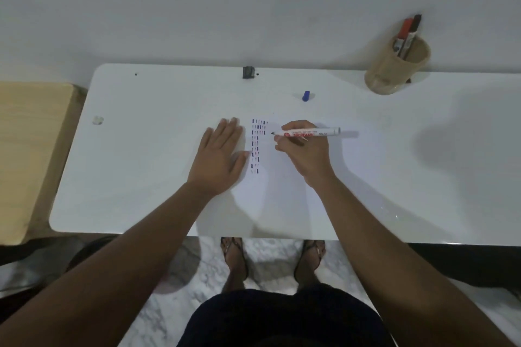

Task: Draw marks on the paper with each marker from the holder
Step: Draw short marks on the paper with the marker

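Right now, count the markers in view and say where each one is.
3 that I can tell: one marker in the right hand over the paper, and a red-capped marker and a dark-capped marker in the holder. More may be hidden inside.

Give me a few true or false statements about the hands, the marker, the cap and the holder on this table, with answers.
1. The right hand holds a marker. True.
2. The left hand grips the blue cap. False: it lies flat on the paper; the cap sits apart on the table.
3. The holder is empty. False: markers stand in it.
4. Marks lie between the hands. True.
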